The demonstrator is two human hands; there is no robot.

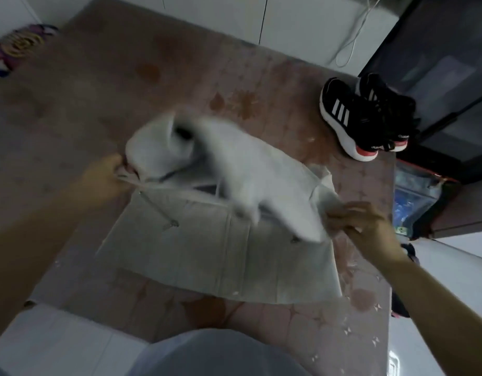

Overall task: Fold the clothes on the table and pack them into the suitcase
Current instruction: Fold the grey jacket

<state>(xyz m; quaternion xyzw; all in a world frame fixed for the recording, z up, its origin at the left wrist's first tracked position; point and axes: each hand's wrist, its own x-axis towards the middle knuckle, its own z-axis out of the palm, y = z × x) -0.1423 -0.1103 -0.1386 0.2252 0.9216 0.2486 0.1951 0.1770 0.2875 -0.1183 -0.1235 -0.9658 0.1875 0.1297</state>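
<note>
Folding stage, judging by the layout: squaring up the pale grey-white hooded fabric garment [207, 253], lying at the centre of the pink flower-patterned table covering [98, 104].

1. Gripping the garment's edge at 9 o'clock with the left hand [104, 176], fingers curled round a bunch of fabric.
2. Pinching the opposite edge at 3 o'clock with the right hand [370, 226], fingers curled on a thin fold of cloth.
3. Carrying the upper portion [234, 164] across the body panel (too blurred to tell hood from sleeve, so probably in mid-swing).

Recommended technique, offered as a judgement:
- Holding both grips level and drawing them apart evenly, so laying the flap flat rather than bunched.
- Tucking the white drawstring [158, 210], trailing over the front panel toward 7 o'clock, inside the fold before pressing down.
- Smoothing from the centre outward toward 3 and 9 o'clock before making the next fold.
- Avoiding the black striped sneakers [367, 118] at 1 o'clock, near the swinging cloth but not touching it.

Packing not yet begun: garment wholly on the table, well apart from the dark open suitcase [413, 202] at 3 o'clock, past the table's edge (only partly in view).
</note>
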